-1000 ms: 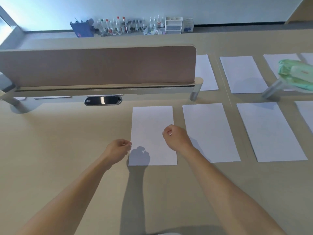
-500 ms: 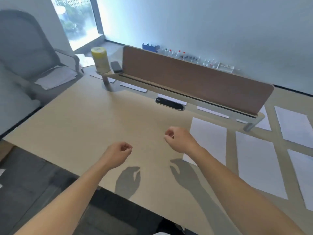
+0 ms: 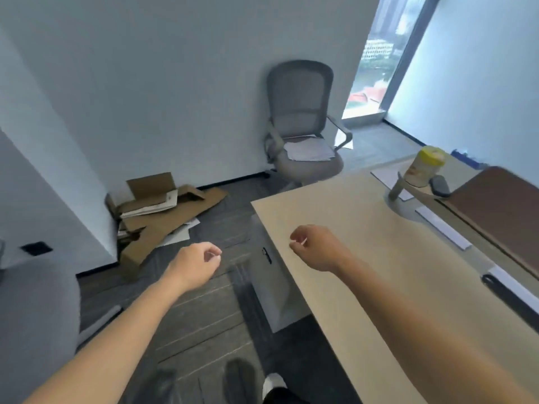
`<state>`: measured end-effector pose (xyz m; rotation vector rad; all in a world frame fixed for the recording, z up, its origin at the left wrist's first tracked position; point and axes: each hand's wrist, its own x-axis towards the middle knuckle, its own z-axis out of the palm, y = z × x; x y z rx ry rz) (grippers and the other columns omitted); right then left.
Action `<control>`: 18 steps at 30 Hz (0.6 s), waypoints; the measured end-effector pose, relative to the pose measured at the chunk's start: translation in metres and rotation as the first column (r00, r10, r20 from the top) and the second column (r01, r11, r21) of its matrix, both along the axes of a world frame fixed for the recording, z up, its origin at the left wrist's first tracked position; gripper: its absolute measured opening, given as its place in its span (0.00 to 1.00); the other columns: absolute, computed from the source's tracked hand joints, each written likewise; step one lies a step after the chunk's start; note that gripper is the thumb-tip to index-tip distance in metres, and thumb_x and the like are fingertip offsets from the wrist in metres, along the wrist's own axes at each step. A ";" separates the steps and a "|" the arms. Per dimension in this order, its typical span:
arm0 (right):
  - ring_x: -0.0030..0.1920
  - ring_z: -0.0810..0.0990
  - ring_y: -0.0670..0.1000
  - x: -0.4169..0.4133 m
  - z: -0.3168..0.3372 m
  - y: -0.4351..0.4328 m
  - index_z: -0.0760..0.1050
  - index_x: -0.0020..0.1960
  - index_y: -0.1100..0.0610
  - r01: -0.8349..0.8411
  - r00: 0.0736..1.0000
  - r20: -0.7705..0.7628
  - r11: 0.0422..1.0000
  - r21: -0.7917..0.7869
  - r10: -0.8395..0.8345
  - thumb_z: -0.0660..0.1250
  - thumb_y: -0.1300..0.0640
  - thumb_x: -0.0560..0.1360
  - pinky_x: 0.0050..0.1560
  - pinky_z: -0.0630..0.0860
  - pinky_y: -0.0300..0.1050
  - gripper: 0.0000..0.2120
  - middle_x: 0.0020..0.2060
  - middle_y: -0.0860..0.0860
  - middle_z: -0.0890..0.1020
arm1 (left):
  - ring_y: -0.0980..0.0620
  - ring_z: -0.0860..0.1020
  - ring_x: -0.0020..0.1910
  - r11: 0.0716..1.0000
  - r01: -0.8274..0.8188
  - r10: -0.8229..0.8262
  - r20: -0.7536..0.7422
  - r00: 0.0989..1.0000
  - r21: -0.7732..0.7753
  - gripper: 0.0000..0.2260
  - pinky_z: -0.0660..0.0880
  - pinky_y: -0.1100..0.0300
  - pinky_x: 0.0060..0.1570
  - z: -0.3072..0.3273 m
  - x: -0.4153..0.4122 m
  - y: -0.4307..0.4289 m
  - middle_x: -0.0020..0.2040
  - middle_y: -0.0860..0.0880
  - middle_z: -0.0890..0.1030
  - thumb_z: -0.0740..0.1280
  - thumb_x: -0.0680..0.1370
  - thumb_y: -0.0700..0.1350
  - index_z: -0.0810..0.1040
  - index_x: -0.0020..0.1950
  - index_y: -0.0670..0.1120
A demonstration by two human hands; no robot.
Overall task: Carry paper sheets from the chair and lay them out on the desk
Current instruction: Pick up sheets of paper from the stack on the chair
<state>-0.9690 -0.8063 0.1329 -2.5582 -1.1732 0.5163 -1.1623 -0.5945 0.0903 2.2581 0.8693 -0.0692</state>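
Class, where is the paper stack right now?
Head view, upper middle: the paper stack lies on the seat of the chair, by the wall, left of the window and beyond the desk.

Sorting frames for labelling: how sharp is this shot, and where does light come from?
Head view: motion blur smears the canister and desk divider at right; the chair and its paper sheets look fairly sharp; daylight enters by the window beside the chair.
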 end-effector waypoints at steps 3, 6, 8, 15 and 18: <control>0.56 0.80 0.54 0.006 -0.008 0.075 0.77 0.63 0.57 -0.108 0.994 -0.012 0.994 0.007 0.108 0.61 0.50 0.81 0.57 0.75 0.47 0.16 0.57 0.53 0.81 | 0.54 0.79 0.53 0.997 -0.076 0.077 -0.030 0.997 0.026 0.08 0.76 0.57 0.53 -0.001 -0.020 0.047 0.53 0.54 0.81 0.65 0.80 0.50 0.80 0.58 0.55; 0.55 0.80 0.53 0.025 -0.023 0.147 0.77 0.61 0.55 -0.190 0.981 -0.041 0.982 0.006 0.190 0.62 0.49 0.81 0.56 0.76 0.46 0.14 0.55 0.51 0.82 | 0.55 0.78 0.52 0.991 -0.112 0.115 -0.045 0.992 0.080 0.08 0.74 0.60 0.50 -0.006 -0.020 0.100 0.53 0.55 0.81 0.64 0.80 0.50 0.80 0.58 0.54; 0.55 0.80 0.52 0.041 -0.034 0.193 0.77 0.62 0.53 -0.227 0.972 -0.060 0.974 0.006 0.227 0.61 0.47 0.81 0.55 0.76 0.45 0.14 0.55 0.50 0.81 | 0.56 0.78 0.53 0.986 -0.114 0.123 -0.062 0.990 0.125 0.09 0.73 0.62 0.49 -0.007 -0.008 0.141 0.53 0.55 0.80 0.64 0.81 0.49 0.79 0.59 0.54; 0.55 0.79 0.51 0.107 -0.055 0.327 0.77 0.63 0.55 -0.215 0.953 -0.198 0.972 0.099 0.231 0.62 0.50 0.80 0.58 0.77 0.47 0.14 0.58 0.51 0.81 | 0.56 0.76 0.50 0.968 -0.177 0.199 -0.120 0.973 0.176 0.10 0.70 0.62 0.48 0.002 0.056 0.278 0.56 0.53 0.81 0.64 0.81 0.49 0.80 0.60 0.52; 0.55 0.80 0.51 0.137 -0.057 0.377 0.77 0.63 0.55 -0.225 0.952 -0.196 0.971 0.084 0.237 0.63 0.49 0.80 0.58 0.78 0.48 0.15 0.58 0.51 0.81 | 0.57 0.75 0.50 0.966 -0.182 0.204 -0.113 0.972 0.182 0.10 0.69 0.63 0.47 0.008 0.083 0.326 0.54 0.55 0.79 0.64 0.81 0.49 0.80 0.61 0.52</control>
